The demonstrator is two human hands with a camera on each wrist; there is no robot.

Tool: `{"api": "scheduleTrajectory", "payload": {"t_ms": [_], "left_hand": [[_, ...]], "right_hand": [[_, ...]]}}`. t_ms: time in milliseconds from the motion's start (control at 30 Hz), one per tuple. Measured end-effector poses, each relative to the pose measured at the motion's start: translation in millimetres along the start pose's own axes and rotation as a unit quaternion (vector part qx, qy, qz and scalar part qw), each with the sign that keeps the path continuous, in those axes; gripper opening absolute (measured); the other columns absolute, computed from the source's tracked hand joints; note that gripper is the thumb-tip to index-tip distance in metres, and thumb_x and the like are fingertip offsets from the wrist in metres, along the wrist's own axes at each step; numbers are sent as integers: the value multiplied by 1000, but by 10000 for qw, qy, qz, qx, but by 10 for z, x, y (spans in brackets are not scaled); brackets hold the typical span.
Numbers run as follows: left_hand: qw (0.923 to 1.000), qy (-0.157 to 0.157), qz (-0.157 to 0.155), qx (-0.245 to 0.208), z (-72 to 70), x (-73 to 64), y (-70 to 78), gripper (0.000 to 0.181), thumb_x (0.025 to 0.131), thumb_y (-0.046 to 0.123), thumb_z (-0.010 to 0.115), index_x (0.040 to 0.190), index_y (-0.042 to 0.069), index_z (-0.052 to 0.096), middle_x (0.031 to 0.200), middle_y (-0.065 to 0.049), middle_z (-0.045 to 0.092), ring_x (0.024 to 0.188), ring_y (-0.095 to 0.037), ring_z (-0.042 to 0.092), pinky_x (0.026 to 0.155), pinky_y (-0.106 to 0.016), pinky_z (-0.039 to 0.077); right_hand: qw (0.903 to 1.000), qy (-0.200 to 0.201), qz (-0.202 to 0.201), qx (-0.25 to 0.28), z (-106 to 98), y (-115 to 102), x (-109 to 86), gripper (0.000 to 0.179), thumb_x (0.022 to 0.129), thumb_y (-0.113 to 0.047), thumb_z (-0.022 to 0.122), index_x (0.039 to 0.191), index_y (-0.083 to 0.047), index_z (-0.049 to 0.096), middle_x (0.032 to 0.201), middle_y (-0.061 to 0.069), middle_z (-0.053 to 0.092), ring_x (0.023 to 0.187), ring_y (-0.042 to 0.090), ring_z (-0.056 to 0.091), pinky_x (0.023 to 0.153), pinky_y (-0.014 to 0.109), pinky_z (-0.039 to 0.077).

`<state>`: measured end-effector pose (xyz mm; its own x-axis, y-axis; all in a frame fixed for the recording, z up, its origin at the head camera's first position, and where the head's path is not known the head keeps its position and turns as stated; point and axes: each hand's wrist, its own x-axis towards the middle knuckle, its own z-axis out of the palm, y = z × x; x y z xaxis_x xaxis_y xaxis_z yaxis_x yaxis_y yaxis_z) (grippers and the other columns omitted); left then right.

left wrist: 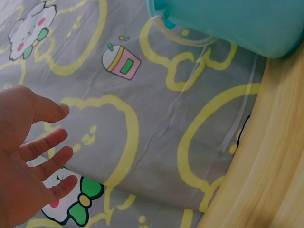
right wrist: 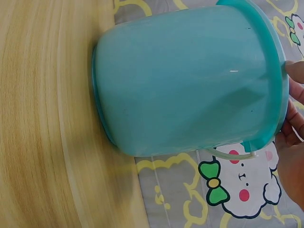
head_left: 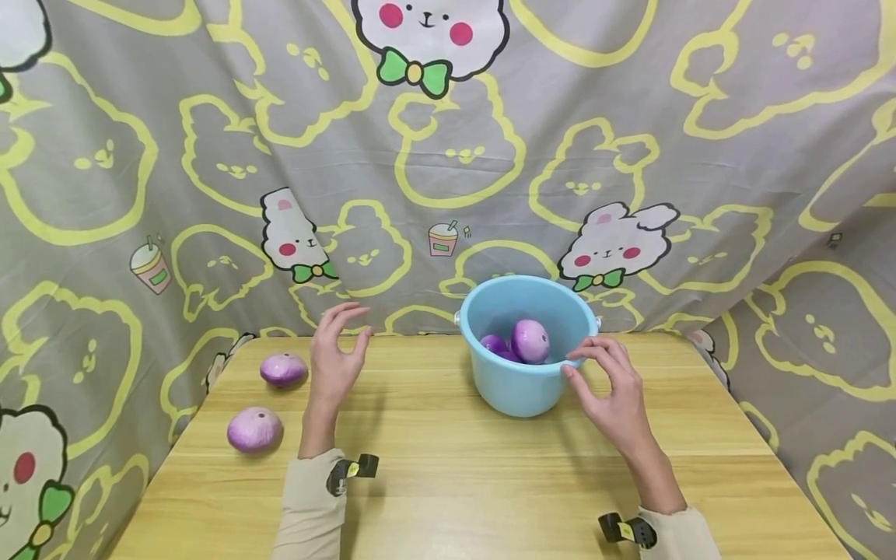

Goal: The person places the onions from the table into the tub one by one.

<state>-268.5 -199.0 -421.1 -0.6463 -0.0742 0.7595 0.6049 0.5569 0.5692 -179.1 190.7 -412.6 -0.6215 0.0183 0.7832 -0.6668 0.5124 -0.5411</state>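
Observation:
My left hand [head_left: 336,362] hovers over the left part of the table with fingers spread and thumb apart, holding nothing. Two purple onions lie to its left, one farther back [head_left: 283,369] and one closer [head_left: 254,429]. A light blue bucket [head_left: 518,389] stands upright on the table, right of the middle. Inside it sits a purple onion [head_left: 530,341], with more purple skin [head_left: 495,345] showing beside it. My right hand [head_left: 616,393] pinches the bucket's near right rim, thumb outside and fingertips over the edge. In the right wrist view, those fingers [right wrist: 295,118] meet the rim.
The wood-grain table [head_left: 434,482] reaches back to a grey patterned curtain [head_left: 392,179], which also hangs along both sides. A pale bucket handle [right wrist: 230,155] hangs against the bucket's side. Small black cameras [head_left: 353,470] are strapped over both sleeves.

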Motion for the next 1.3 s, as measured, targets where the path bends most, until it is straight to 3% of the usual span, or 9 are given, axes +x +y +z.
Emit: {"api": "scheduleTrajectory", "payload": {"t_ms": [433, 933, 1300], "left_hand": [[9998, 97, -56, 175, -33, -9, -74, 33, 83, -7, 79, 115, 0, 73, 127, -19, 65, 120, -35, 60, 108, -52, 43], [9986, 85, -438, 283, -122, -44, -193, 34, 85, -6, 77, 118, 2, 73, 129, -16, 64, 123, -33, 57, 110, -51, 40], [9976, 225, -547, 360, -217, -45, -266, 37, 84, -8, 77, 120, 1, 72, 129, -19, 64, 123, -35, 57, 104, -52, 41]], "right_hand": [[10000, -10, -18, 4, -7, 10, -4, 23, 77, 18, 78, 96, 8, 70, 107, 25, 62, 110, 41, 51, 110, 22, 35], [10000, -7, -42, -9, 2, 14, -5, 23, 77, 18, 78, 96, 8, 70, 106, 25, 62, 109, 41, 52, 107, 21, 35], [10000, -19, 51, -3, 1, -4, -6, 22, 77, 18, 78, 96, 8, 70, 107, 25, 62, 111, 40, 51, 109, 20, 35]]}}
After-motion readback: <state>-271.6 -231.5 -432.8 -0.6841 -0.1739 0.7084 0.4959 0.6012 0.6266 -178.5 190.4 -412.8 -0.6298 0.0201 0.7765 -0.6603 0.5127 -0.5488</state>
